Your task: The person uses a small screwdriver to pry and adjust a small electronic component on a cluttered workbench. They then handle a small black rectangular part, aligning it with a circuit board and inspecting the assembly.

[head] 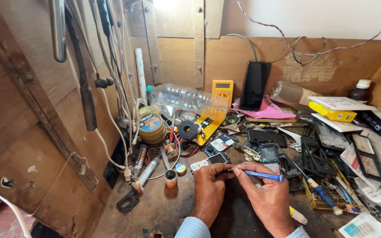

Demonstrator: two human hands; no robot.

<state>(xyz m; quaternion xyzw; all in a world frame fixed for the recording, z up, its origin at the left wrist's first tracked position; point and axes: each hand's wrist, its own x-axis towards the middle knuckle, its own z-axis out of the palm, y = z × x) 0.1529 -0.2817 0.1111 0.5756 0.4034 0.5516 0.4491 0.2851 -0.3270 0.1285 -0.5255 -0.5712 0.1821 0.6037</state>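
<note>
Hands point(239, 189), blue screwdriver point(261, 175) in grip

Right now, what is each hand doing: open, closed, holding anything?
Left hand: closed, fingertips pinching a small part on the brown wooden bench; the part cannot be told.
Right hand: closed on a slim blue-handled screwdriver.

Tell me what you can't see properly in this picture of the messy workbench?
- Head view: the small part under the left hand is hidden by its fingers.
- Head view: the tip of the blue-handled tool in the right hand is covered by both hands.
- Head view: the white box is cut off by the bottom edge.
- Head view: the heap of phone frames is too tangled to separate.
</note>
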